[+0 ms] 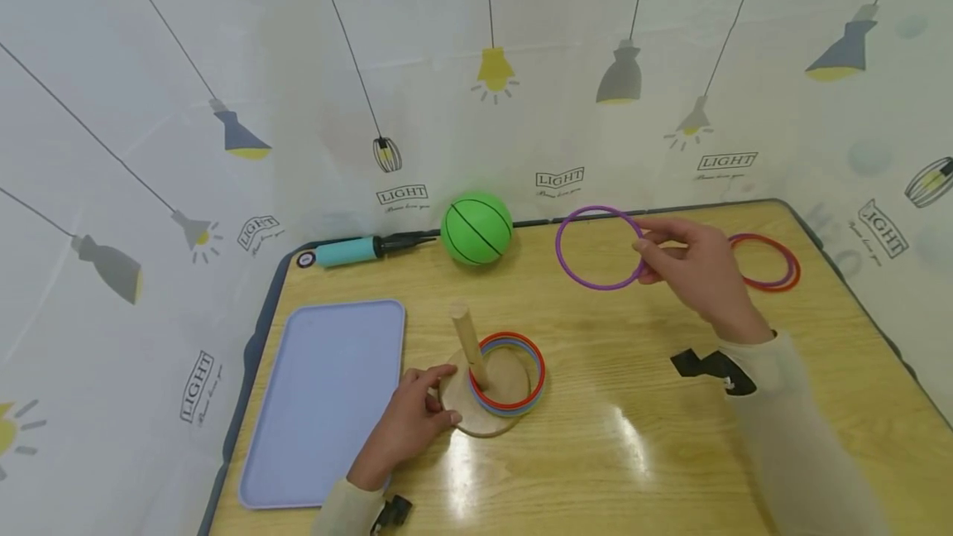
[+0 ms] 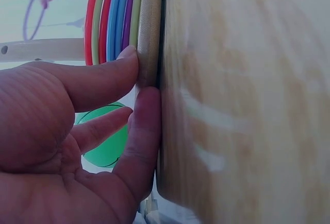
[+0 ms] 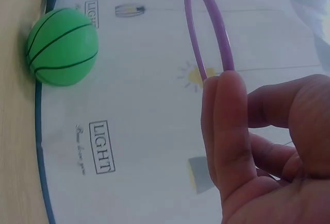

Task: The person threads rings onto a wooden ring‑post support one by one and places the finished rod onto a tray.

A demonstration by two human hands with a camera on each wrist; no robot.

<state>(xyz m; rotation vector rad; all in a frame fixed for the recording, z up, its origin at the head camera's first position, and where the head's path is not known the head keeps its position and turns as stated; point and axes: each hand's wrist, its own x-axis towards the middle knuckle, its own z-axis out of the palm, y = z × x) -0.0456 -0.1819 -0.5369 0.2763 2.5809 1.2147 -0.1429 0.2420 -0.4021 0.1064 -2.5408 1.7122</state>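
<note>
A round wooden base (image 1: pixel 465 408) with an upright wooden peg (image 1: pixel 466 337) stands on the table. Several red, blue, purple and pale green rings (image 2: pixel 104 23) are stacked around the peg, a red ring (image 1: pixel 544 370) uppermost. My left hand (image 1: pixel 417 413) grips the base's left edge between thumb and fingers. Off to the right, my right hand (image 1: pixel 692 267) pinches a purple ring (image 3: pixel 221 33) by its rim. That ring is held up above the table, apart from the peg.
Two more rings, one red (image 1: pixel 797 271) and one purple, lie overlapping at the table's right. A green ball (image 1: pixel 476 228) sits at the back edge beside a blue hand pump (image 1: pixel 346 251). A pale blue tray (image 1: pixel 328 404) lies left of the base. Patterned curtains (image 1: pixel 566 122) surround the table.
</note>
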